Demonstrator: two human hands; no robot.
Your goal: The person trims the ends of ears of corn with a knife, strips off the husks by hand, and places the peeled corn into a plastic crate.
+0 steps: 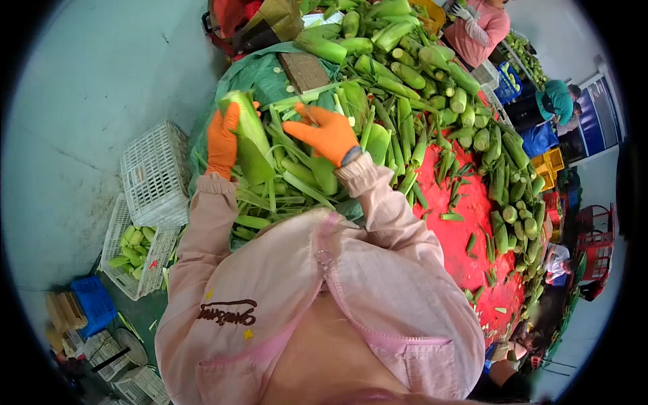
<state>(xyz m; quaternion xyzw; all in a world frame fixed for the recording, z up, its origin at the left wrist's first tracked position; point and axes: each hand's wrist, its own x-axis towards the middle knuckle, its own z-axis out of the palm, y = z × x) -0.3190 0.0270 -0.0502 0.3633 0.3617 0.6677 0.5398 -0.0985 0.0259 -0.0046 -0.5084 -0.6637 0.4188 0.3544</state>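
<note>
My left hand point(223, 140), in an orange glove, is wrapped around an ear of corn point(251, 131) in its green husk. The ear stands nearly upright, a loose husk leaf hanging from its lower part. To its right is my right hand point(322, 133), also orange-gloved and apart from the ear. Its fingers are curled around a thin, dark object that I cannot make out. Loose husk leaves point(297, 182) lie in a heap below both hands. Just beyond them, a brown block point(304, 72) rests on green sheeting point(260, 75).
Unhusked corn point(412, 74) is piled ahead and along the right, around a red floor covering point(445, 250). On the left, a white crate point(156, 174) stands beside another crate point(145, 273) holding pale green ears. A person in pink point(479, 34) and a person in green point(557, 101) are farther off.
</note>
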